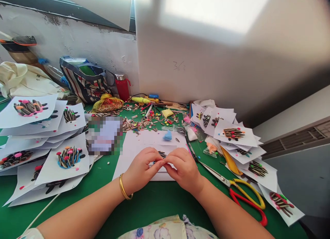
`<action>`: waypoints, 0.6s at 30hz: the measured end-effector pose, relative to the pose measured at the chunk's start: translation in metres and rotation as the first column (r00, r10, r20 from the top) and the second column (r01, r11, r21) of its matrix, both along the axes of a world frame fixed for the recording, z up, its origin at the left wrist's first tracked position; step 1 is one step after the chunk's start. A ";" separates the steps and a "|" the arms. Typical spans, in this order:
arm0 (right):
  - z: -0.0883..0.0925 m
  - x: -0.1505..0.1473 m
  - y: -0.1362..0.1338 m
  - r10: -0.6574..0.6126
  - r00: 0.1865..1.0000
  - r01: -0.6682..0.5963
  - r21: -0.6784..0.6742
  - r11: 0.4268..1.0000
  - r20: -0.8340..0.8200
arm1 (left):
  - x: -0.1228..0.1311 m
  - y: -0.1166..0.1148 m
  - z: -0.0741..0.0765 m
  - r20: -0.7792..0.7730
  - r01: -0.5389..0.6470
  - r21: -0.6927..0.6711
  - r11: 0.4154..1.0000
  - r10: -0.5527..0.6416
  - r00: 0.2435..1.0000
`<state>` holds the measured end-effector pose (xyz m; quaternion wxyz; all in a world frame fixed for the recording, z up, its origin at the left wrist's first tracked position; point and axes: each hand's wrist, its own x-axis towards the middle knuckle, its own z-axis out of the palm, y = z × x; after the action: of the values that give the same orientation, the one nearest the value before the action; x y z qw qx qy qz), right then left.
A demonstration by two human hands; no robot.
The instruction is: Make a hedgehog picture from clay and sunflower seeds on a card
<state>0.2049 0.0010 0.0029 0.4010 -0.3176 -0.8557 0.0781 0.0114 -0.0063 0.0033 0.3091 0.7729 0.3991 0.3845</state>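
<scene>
- The green tabletop (161, 197) shows as a strip between the white paper sheet (130, 144) and the person's flowered clothing (165, 228).
- Overlapping white cards with seed figures (47, 175) bound the left side; a similar stack of white cards (251, 137) bounds the right.
- Large scissors with yellow and red handles (232, 183) lie near the right wrist, narrowing the room there.
- Loose striped seeds (141, 122) cover the far side, before an upright pale panel (180, 50).
- The left hand (144, 168) and right hand (184, 168) are curled narrow, fingertips meeting over the sheet; whether they pinch something small, I cannot tell.
- Dark striped seeds (162, 153) show on the sheet behind the fingers, a soft blue lump (167, 135) beyond.
</scene>
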 end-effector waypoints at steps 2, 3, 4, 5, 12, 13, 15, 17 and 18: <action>0.000 0.000 0.001 0.000 1.000 0.000 -0.002 1.000 -0.006 | 0.000 0.001 0.000 0.027 0.003 -0.021 1.000 -0.003 1.000; 0.000 0.001 0.001 -0.001 1.000 0.001 -0.005 1.000 -0.012 | 0.000 0.001 0.000 0.039 0.003 -0.029 1.000 -0.002 0.999; 0.000 0.001 0.002 0.000 1.000 -0.001 -0.008 1.000 -0.018 | 0.000 0.002 -0.001 0.049 0.002 -0.035 0.999 -0.001 0.999; 0.000 0.001 0.002 0.005 1.000 -0.005 -0.010 1.000 -0.021 | 0.000 0.002 -0.001 0.056 0.002 -0.040 0.999 0.000 0.998; -0.002 0.001 0.002 0.001 1.000 -0.001 0.000 1.000 -0.009 | 0.001 0.005 -0.003 0.044 -0.002 -0.070 0.998 0.005 0.999; -0.002 0.000 0.002 -0.016 1.000 0.016 0.003 1.000 -0.003 | 0.001 0.005 -0.003 0.036 -0.009 -0.071 0.997 0.012 0.999; -0.003 -0.001 0.001 -0.049 0.999 0.049 0.010 0.999 0.004 | 0.002 0.004 -0.003 0.021 -0.028 -0.065 0.997 0.029 0.999; -0.003 -0.002 0.000 -0.071 0.997 0.071 0.008 0.997 0.009 | 0.003 0.003 -0.002 0.015 -0.047 -0.048 0.998 0.048 0.999; -0.003 -0.002 0.000 -0.078 0.997 0.078 0.001 0.997 0.011 | 0.004 0.003 -0.001 0.016 -0.054 -0.038 0.998 0.055 0.998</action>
<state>0.2029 0.0008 -0.0002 0.3992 -0.3511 -0.8448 0.0603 0.0150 -0.0038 0.0020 0.3163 0.7525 0.4243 0.3920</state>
